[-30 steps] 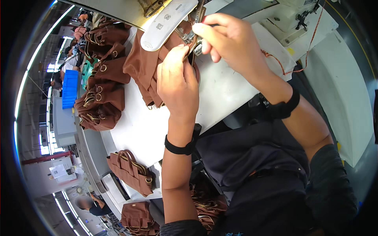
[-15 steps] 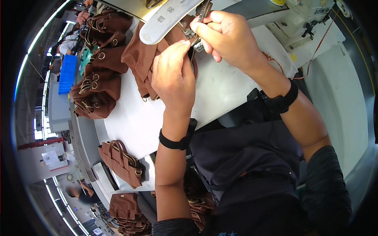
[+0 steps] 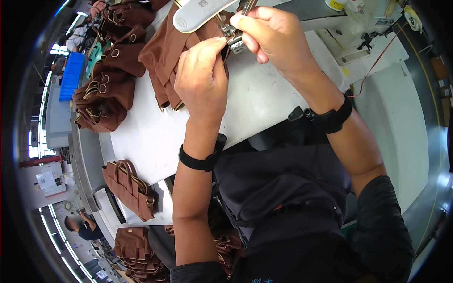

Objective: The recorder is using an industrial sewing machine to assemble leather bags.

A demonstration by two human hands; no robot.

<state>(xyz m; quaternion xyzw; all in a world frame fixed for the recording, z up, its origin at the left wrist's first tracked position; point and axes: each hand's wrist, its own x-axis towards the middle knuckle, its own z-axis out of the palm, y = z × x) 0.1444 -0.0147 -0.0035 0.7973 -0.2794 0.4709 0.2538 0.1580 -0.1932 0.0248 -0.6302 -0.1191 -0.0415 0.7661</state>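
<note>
My left hand (image 3: 203,78) is closed in a pinch beside the metal presser foot and needle parts (image 3: 230,34) of a sewing machine (image 3: 198,14). Whatever sits between its fingertips is too small to make out. From the right, my right hand (image 3: 273,40) is also closed, thumb against fingers, next to the dark metal bar (image 3: 246,7) of the machine head; what it grips is hidden. A brown bag (image 3: 163,61) with a brass-coloured zip lies under the machine head, partly behind my left hand.
Several brown bags (image 3: 113,89) with metal rings line the table's left side. Another brown bag (image 3: 130,188) lies nearer, above a stack of them (image 3: 137,250). The white tabletop (image 3: 264,94) spreads below my hands. A red-brown cord (image 3: 373,70) hangs at the right.
The whole view has shifted a little, so the scene sits slightly higher and more to the left. Both hands stay pinched at the needle area.
</note>
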